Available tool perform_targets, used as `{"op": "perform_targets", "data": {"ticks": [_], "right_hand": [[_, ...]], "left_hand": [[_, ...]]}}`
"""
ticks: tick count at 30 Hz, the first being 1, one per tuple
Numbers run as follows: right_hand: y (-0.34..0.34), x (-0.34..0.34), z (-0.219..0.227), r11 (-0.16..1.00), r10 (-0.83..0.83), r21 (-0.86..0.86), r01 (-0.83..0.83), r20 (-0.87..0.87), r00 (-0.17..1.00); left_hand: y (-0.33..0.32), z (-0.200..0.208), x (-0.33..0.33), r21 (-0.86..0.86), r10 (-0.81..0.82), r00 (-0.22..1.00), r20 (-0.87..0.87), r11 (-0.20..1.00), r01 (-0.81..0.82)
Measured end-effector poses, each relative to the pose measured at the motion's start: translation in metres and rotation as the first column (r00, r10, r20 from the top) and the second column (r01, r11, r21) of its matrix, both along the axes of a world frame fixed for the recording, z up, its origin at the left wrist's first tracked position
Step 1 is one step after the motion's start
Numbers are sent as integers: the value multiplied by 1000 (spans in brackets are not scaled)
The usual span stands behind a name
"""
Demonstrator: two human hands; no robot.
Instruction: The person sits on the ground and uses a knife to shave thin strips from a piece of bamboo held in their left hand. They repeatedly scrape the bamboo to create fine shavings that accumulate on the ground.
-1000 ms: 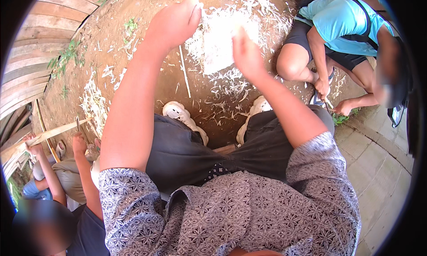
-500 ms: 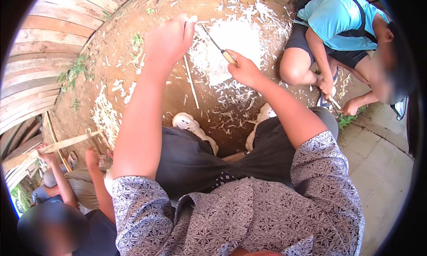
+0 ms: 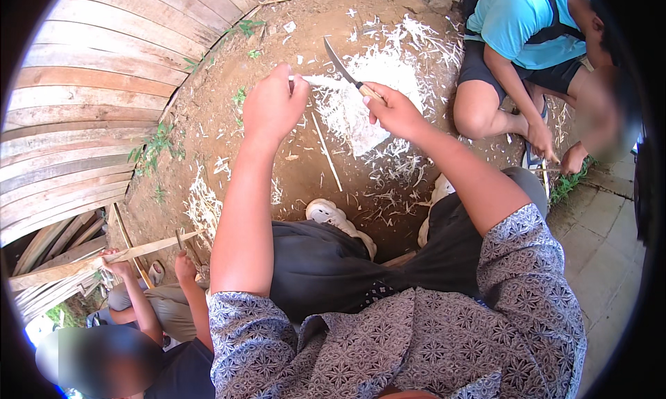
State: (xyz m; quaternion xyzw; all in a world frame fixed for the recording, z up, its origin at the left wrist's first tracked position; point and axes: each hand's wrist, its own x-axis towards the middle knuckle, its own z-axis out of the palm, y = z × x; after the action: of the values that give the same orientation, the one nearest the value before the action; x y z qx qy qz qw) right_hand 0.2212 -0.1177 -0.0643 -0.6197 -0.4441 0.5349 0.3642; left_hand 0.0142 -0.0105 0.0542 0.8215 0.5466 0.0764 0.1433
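Observation:
My right hand is closed round the pale wooden handle of a knife. Its dark, curved blade points up and to the left. To the left, my left hand is closed with thumb and fingers pinched on a thin pale strip of wood. The strip's free end sticks out rightward, below the blade, and fades against bright shavings behind it. Blade and strip look close, but I cannot tell whether they touch. Beyond my hands lies a heap of whitish wood shavings on the ground.
A person in a blue shirt crouches at the right, working on a thin stick. At the lower left, another person's hand grips a long wooden slat. A plank wall curves along the left. Grey paving lies right; a thin stick rests on the soil.
My left hand has come down, nearer my body. The knife blade has swung more upright, with my right hand a little further right. My view has shifted slightly left.

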Motion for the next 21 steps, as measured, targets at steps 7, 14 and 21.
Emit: {"op": "perform_targets", "data": {"ticks": [7, 14, 21], "right_hand": [[-6, 11, -10, 983, -126, 152, 104, 144, 982], [-15, 11, -18, 997, -20, -74, 30, 135, 991], [-23, 4, -20, 993, 69, -101, -54, 154, 986]], "left_hand": [[-9, 10, 20, -1, -88, 994, -72, 996, 88], [-14, 5, 28, 3, -101, 995, -24, 995, 101], [-8, -6, 18, 4, -100, 984, 144, 995, 101]]}}
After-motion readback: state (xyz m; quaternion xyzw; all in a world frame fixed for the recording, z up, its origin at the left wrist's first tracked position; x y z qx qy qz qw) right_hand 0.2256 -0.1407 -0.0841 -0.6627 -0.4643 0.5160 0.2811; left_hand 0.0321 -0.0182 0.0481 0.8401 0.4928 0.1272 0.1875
